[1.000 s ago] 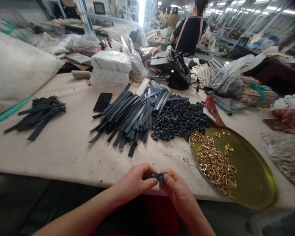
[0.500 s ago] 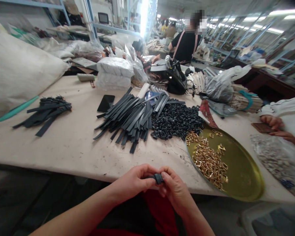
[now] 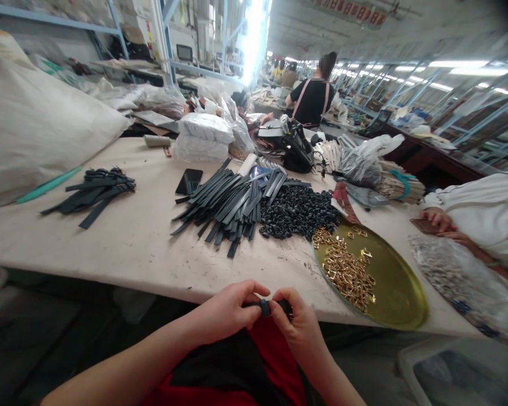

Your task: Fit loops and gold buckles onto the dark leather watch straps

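Note:
Close to the table's front edge, my left hand (image 3: 237, 307) pinches a small dark strap piece (image 3: 265, 307) between thumb and fingers. My right hand (image 3: 292, 316) grips the same piece from the right, its fingertips partly hiding it. Beyond my hands lies a fanned pile of dark straps (image 3: 220, 203), touching a heap of small black loops (image 3: 298, 211). To the right, a round gold tray (image 3: 400, 287) holds a pile of gold metal buckles (image 3: 347, 270).
A second dark strap bundle (image 3: 95, 192) and a black phone (image 3: 189, 181) lie on the table (image 3: 122, 248). White sacking (image 3: 46, 118) is at the left, wrapped packs (image 3: 205, 135) at the back. At the right, a person's hands (image 3: 438, 220) hold a phone.
The view has shifted, moving the tray and the neighbouring person leftward in the picture. My fingers have changed position around the dark piece, and more of it shows beside my right fingers.

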### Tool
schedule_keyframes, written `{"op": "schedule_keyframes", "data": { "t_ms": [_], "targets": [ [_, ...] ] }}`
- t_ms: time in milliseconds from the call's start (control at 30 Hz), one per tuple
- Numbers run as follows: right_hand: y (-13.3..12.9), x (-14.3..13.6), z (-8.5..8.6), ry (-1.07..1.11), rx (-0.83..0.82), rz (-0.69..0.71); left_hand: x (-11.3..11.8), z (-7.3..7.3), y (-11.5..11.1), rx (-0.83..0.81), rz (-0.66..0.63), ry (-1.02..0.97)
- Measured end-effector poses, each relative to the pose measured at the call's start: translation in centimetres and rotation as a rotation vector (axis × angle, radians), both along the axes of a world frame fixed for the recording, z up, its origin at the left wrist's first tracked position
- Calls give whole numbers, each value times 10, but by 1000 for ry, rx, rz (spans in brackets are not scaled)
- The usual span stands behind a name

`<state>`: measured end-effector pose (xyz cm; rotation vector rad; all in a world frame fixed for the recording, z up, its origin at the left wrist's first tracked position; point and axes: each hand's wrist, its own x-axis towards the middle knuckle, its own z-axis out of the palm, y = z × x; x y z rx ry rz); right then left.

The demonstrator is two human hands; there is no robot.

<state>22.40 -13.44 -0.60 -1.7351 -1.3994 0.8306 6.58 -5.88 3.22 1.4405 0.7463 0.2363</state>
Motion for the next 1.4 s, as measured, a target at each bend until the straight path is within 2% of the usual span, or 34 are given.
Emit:
{"op": "schedule_keyframes", "data": {
  "t_ms": [167,267,367,433,533,633,700,767,867,967,1067,1167,1267,1400],
  "targets": [
    [-1,-2,1,-2,-9,-4,1,-12,2,-207,19,-78],
    [-2,-2,2,113,-28,35,0,-22,4,-361,34,-156],
    [-1,-3,1,200,-65,95,-2,-26,5,-421,52,-170],
    [2,-2,-1,99,-59,94,-1,-26,4,-358,78,-116],
    [7,-1,-6,-110,-27,63,4,-28,2,-179,108,-29],
    [9,2,-9,-89,-42,121,7,-31,7,-120,100,22],
    [8,3,-11,12,-56,161,6,-31,14,-114,25,73],
    [6,3,-14,112,-70,153,2,-28,23,-87,-121,139],
    [6,5,-21,110,-43,98,-3,-21,33,-23,-305,188],
    [11,11,-27,7,-14,152,1,-19,37,7,-295,190],
    [15,19,-28,-74,0,250,12,-24,37,46,-258,223],
    [18,28,-27,-77,46,244,24,-25,40,122,-266,252],
    [24,37,-28,-41,96,229,37,-21,45,274,-307,296],
    [44,48,-33,-99,120,295,59,-18,53,556,-295,438]
  ]
}}
